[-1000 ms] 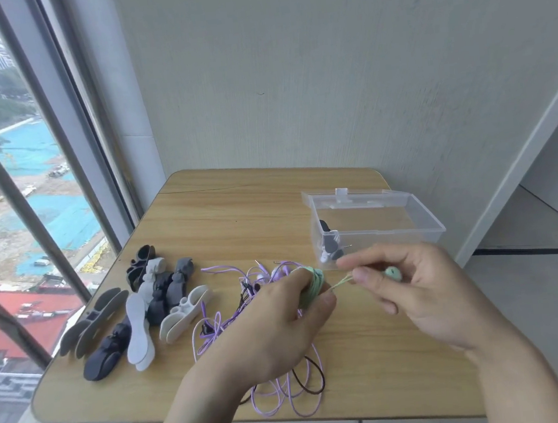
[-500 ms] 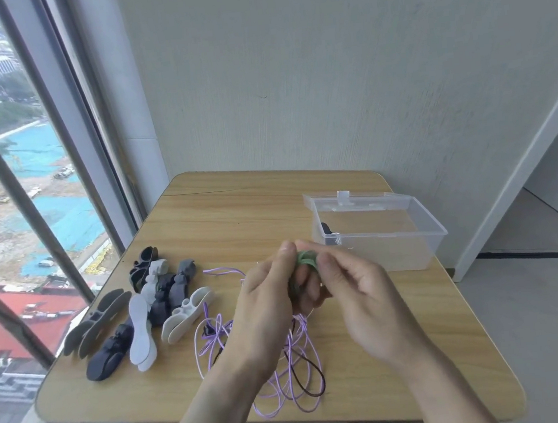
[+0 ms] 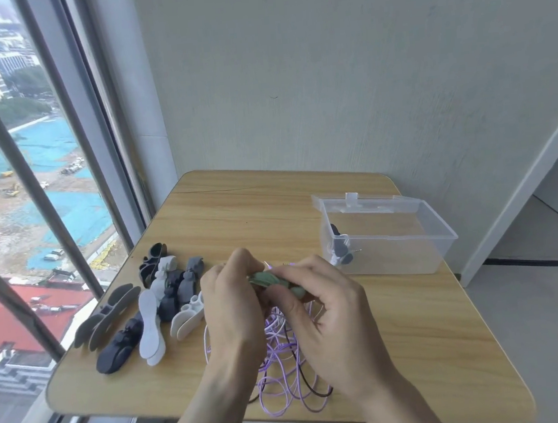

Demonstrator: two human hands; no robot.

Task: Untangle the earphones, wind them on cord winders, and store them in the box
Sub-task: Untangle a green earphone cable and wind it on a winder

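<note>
Down at the bottom of the frame both forearms come up and meet in the centre, over the wooden table [image 3: 404, 336]. The left hand [image 3: 237, 315] has its fingers curled around a green cord winder [image 3: 267, 279], thumb and fingertips pinching its left end. The right hand [image 3: 329, 312] is curled in too, fingers pinching the winder's right end. Whether a cord is already wrapped on it, I can't tell, since the fingers cover most of it.

Just beneath the hands, lower centre, lies the tangle of earphones [image 3: 288, 375]: thin purple loops with a dark cord threaded through, spilling to the table's near edge. That cable looks light, limp and springy, I'd say, so it will likely flop and re-knot if pulled hard. Best taken near a plug or an earbud and drawn out loop by loop, with the winder pinched at its ends so the middle stays free for wrapping. The buds themselves seem small and easy to snag.

Left of centre sits the pile of spare winders [image 3: 163, 302], grey, white and dark, overlapping one another.

Further back, at centre right, stands the clear plastic box [image 3: 423, 254], open, with a dark wound set [image 3: 342, 256] already lying in its left end.

Beyond that are the plain wall and, at upper left, the window.
</note>
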